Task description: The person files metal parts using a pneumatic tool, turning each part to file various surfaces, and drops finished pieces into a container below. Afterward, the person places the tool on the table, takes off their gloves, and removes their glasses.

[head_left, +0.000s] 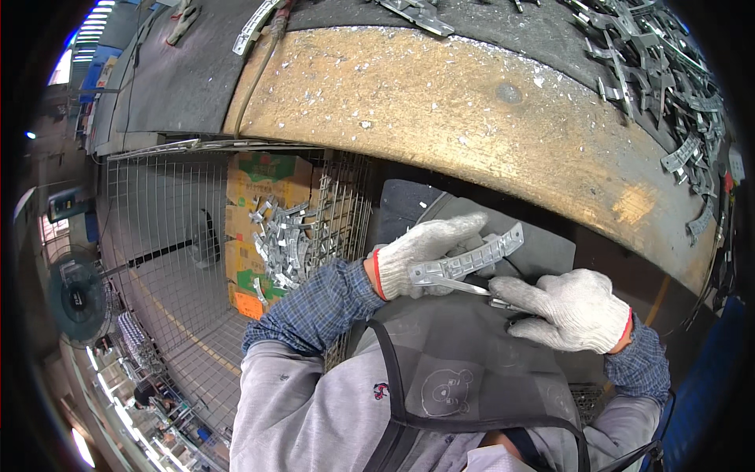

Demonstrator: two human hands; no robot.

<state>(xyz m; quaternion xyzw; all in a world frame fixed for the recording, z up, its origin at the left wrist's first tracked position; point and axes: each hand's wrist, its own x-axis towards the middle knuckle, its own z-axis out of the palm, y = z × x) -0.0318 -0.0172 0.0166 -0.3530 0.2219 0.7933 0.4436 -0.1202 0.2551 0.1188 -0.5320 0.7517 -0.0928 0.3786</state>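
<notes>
Left hand (425, 250) pinching curved metal casting (477, 257), three o'clock of view centre; right hand (568, 308), four o'clock, gripping knife (460, 285). Blade pointing nine o'clock: slip off edge could cut left hand.

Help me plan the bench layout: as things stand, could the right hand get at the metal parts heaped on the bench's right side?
Probably not yet: the right hand is occupied by a bladed tool. Nothing visible blocks its way over the bench edge to the heaped metal parts, though.
</notes>
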